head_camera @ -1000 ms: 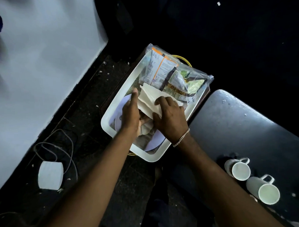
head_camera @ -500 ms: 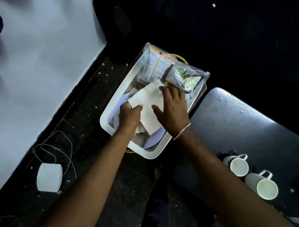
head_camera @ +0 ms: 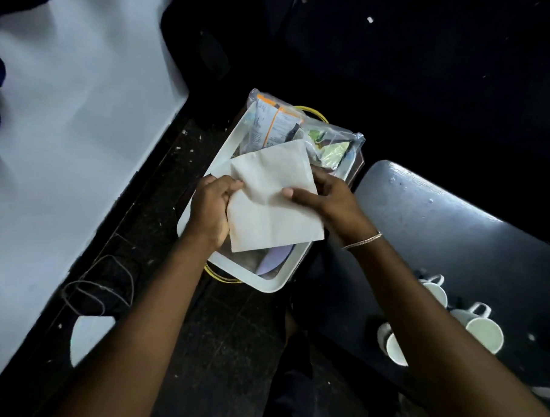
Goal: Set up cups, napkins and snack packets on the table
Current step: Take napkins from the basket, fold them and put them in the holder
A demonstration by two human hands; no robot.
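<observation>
Head view first: beside the white basket (head_camera: pixel 272 284) lies our dark bench (head_camera: pixel 449 235), carrying three white cups (head_camera: pixel 482 331) on the end nearest us, well apart from the basket. The basket itself sits on the floor against the bench's end, and its far half holds a clear bag of snack packets (head_camera: pixel 280 123), not yet taken out. A second ago the napkins (head_camera: pixel 274 205) were pressed down among the basket's contents under both our palms; now they are raised clear above the basket's middle, and the flat stack has come free with two sheets fanned slightly apart. Our left hand (head_camera: pixel 209 210) is clenched on the stack's left edge, fingers (head_camera: pixel 229 186) curled over the top. Our right hand (head_camera: pixel 327 199) pinches the right edge, thumb on the upper face and the rest underneath. We judge the cups step done and the napkins step in hand: the stack is out and ready to travel from above the basket across to the bench. The snack packets are left for afterwards.
</observation>
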